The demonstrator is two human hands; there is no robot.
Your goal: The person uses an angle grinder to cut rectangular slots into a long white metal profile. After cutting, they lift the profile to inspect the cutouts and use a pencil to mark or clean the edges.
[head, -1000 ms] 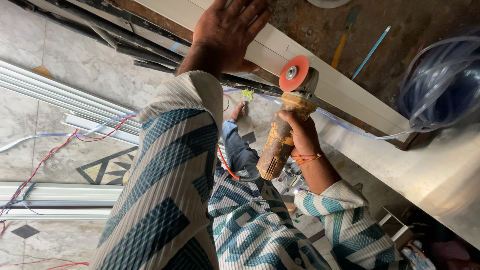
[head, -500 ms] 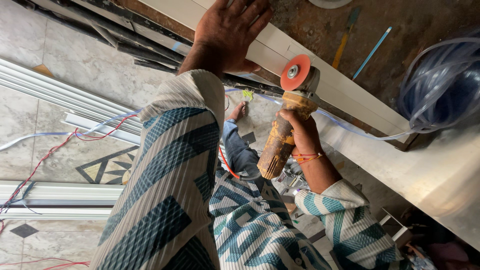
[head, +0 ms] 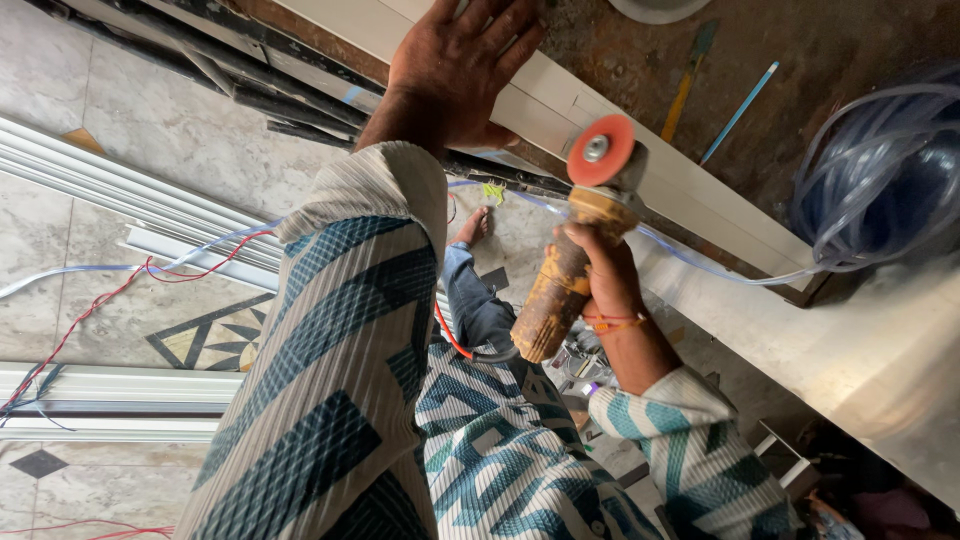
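My left hand presses flat, fingers spread, on a long white profile that lies across a rusty brown bench top. My right hand grips the worn yellowish body of an angle grinder. The grinder's orange disc sits against the edge of the white profile, just right of my left hand. Both arms wear sleeves striped in cream and teal. A red cable runs from the grinder's rear end.
A coil of clear bluish hose rests at the right, over a metal sheet. A yellow-handled tool and a blue rod lie on the bench. White profiles and red and white wires cross the tiled floor.
The grinder's disc has shifted slightly up and right along the profile's edge. My left hand stays pressed on the profile.
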